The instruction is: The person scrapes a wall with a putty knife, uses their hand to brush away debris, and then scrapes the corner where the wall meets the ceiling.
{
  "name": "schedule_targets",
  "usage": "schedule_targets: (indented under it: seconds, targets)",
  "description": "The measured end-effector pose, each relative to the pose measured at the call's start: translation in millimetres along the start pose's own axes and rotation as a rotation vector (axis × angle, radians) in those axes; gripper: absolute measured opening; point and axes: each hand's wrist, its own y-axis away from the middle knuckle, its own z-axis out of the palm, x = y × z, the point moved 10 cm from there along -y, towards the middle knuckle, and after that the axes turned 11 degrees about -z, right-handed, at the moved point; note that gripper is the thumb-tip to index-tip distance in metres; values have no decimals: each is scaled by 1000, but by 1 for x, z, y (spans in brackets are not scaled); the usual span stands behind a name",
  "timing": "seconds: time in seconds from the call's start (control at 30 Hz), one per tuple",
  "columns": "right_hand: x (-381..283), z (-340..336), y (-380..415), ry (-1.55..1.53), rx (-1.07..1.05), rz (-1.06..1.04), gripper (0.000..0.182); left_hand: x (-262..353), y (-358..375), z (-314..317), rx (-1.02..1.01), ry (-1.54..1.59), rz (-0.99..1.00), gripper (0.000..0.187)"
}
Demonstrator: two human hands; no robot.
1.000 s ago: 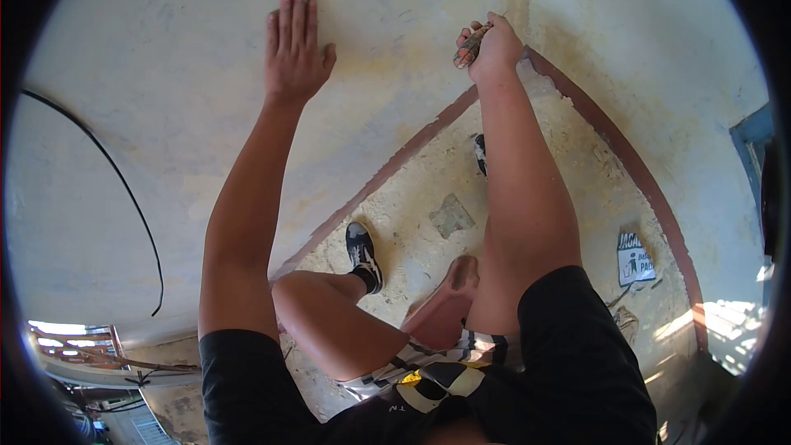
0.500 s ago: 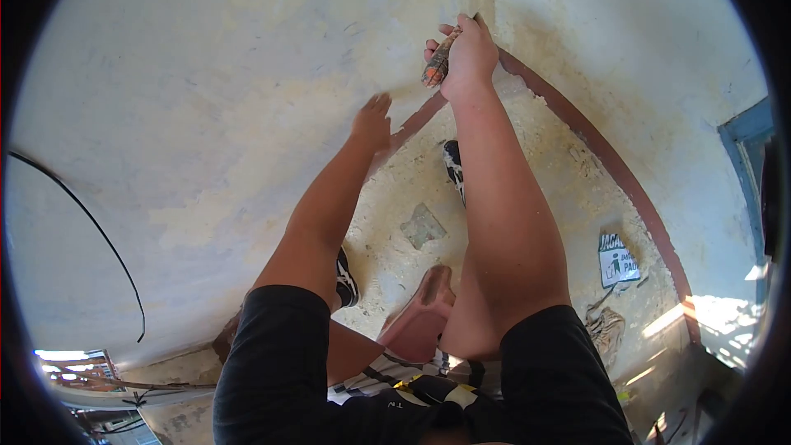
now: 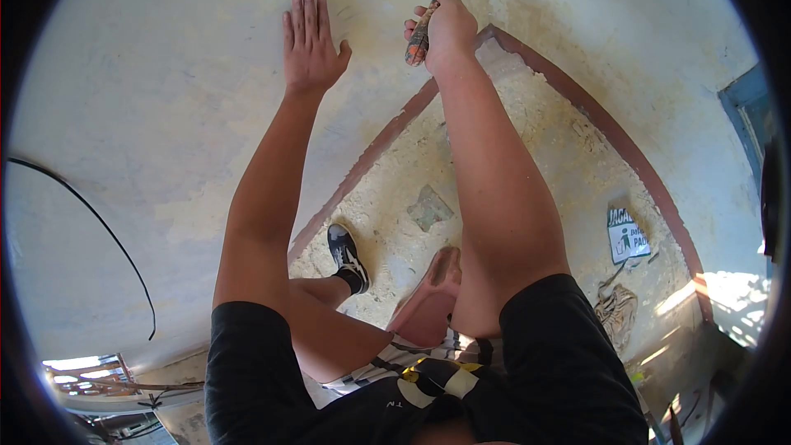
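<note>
My left hand lies flat against the pale, patchy wall, its fingers spread and pointing up. To its right, my right hand is closed around a worn, stained handle with orange marks, held near the wall by the corner. The far end of that tool is mostly hidden behind the hand; only a thin bit shows above it. Between my legs is a pink plastic piece with a soiled upper end.
A reddish-brown band runs along the wall base. On the rough floor are a flat greyish piece, a printed packet and a crumpled cloth. A black cable hangs at left; a blue frame stands right.
My left hand has moved up and left along the wall, its fingers now spread. My right hand, with the handle in it, is slightly higher and further left. The left shoe shows more fully.
</note>
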Motion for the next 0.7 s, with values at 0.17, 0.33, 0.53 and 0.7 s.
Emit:
schedule_targets:
  seconds: [0.17,0.33,0.53,0.7]
  targets:
    - [10,2,6,-22,-2,25,26,65,60,80,-532,-161,343,95]
    - [16,0,11,10,-21,77,29,83,231,198,-1551,52,77,79]
    - [25,9,8,59,-77,75,23,46,253,111,-1460,218,139,69]
    - [83,21,3,59,-126,172,18,-2,247,43,-1492,254,40,69]
